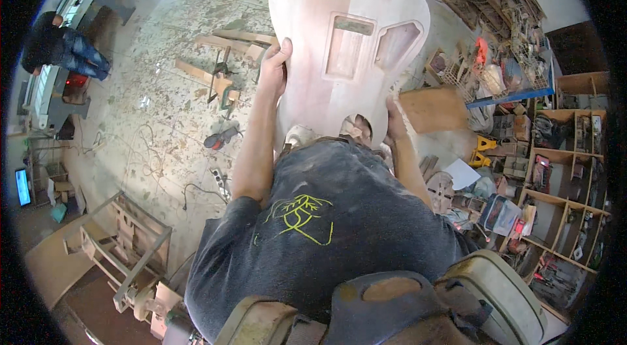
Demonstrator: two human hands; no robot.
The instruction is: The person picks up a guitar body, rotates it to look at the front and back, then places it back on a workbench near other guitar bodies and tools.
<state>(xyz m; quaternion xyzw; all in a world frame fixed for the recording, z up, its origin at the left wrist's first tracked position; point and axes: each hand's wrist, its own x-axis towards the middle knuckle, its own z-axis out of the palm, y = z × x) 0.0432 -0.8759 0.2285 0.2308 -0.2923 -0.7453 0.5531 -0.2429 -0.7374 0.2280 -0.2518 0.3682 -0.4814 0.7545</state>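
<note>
An unpainted, pale wooden guitar body (304,25) is held up in front of me, its broad rounded end away from me. Two routed cavities show in its face, one rectangular and one angled. My left hand (277,69) grips its left edge, thumb on the face and fingers mostly hidden. My right hand (395,121) is closed on the edge at the lower right, nearer my body; its fingers are partly hidden. Below the guitar body, parts of my shoes (353,128) show.
Wood strips with a clamp (222,78) and a power tool (221,140) lie on the floor to the left. A brown board (433,110), yellow stands (482,149) and a cluttered shelf unit (555,201) are at right. Another person (72,51) stands by a machine, far left.
</note>
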